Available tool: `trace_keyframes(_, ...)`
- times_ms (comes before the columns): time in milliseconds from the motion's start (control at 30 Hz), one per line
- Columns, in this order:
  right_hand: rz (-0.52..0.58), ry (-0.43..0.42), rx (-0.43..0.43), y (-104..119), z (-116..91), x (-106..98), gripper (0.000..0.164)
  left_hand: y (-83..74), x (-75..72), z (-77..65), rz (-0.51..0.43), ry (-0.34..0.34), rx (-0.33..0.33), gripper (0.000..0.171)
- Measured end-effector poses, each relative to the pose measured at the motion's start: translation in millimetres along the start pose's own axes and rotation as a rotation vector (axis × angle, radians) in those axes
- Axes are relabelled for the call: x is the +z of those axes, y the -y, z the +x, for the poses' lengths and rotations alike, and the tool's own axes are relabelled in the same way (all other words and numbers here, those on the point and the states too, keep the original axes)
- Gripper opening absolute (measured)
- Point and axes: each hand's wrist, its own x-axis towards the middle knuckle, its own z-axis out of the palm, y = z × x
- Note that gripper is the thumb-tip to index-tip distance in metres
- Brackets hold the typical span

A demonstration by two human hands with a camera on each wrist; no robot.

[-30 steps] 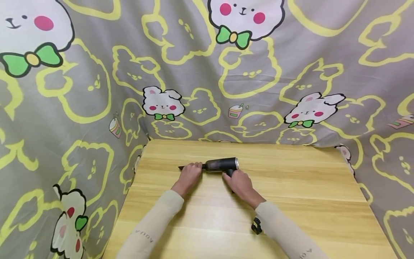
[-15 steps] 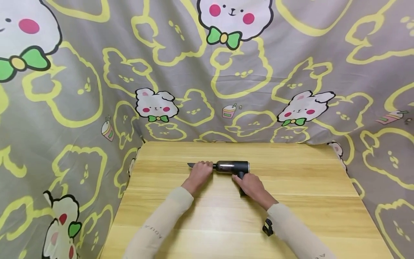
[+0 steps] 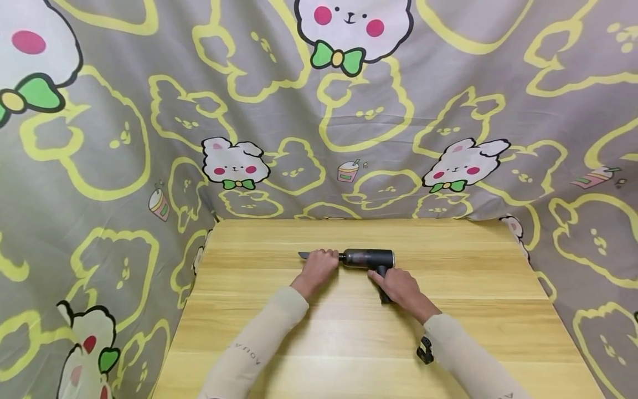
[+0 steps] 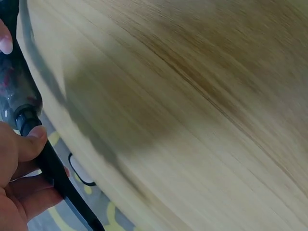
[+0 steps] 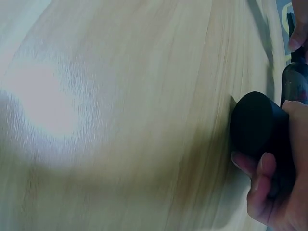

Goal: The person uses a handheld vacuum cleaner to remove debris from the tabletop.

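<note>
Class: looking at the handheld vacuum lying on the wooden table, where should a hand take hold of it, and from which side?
Grip the handheld vacuum by its handle, coming from the near side. It lies on its side with the handle pointing toward the person, where the right hand already grips it. The left hand holds the thin nozzle, which probably only steadies.

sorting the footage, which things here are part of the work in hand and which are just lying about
In hand:
- handheld vacuum
- its narrow nozzle, held by the left hand
- its handle, held by the right hand

Lying about:
- wooden table
- cartoon cloth backdrop
</note>
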Motion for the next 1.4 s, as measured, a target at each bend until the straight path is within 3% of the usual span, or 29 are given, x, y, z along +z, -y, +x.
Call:
trace_keyframes(400, -0.058, 0.006, 0.019, -16.5, 0.3, -5.2, 0.076, -13.4, 3.6, 11.1, 0.028, 0.025, 0.026, 0.009)
trace_keyframes(733, -0.072, 0.024, 0.026, -20.5, 0.7, -9.6, 0.075, -20.4, 10.9, 14.5, 0.019, 0.037, 0.009, 0.011)
trace_keyframes(1067, -0.115, -0.019, 0.050, -21.4, 3.7, -6.5, 0.070, -24.6, 15.3, 14.8, 0.022, 0.045, 0.006, 0.012)
trace_keyframes(1400, -0.073, -0.017, 0.073, -19.7, 3.2, -3.0, 0.075, -24.3, 15.0, 14.7, -0.001, 0.052, -0.027, 0.013)
